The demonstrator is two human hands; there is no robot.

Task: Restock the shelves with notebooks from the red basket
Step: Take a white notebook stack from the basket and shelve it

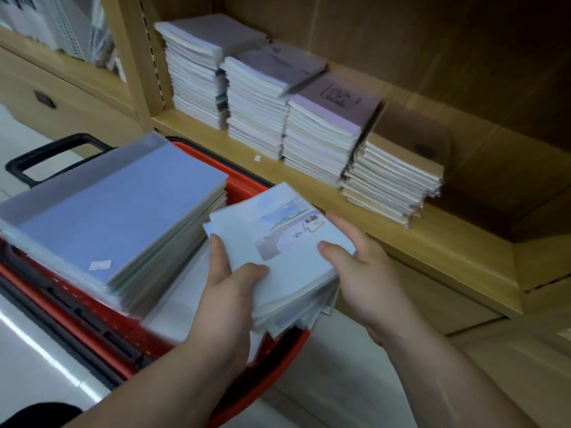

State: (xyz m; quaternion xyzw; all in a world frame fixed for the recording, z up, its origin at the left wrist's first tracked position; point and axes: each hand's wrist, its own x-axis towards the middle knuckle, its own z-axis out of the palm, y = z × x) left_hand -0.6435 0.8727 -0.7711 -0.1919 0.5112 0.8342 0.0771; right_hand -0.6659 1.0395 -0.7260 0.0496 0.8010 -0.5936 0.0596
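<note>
One small stack of notebooks (287,267) sits between both hands, just above the near corner of the red basket (244,178). The left hand (228,282) grips its near edge, thumb on the cover. The right hand (364,273) clasps the far-right side, thumb also on top. The cover looks nearly square, so no long axis stands out. The shelf (448,251) lies ahead and rightward, just past the right hand, which is nearer. Bare board shows right of the brown pile (398,174). Left of the hands, bigger blue notebooks (123,217) rest in the basket.
</note>
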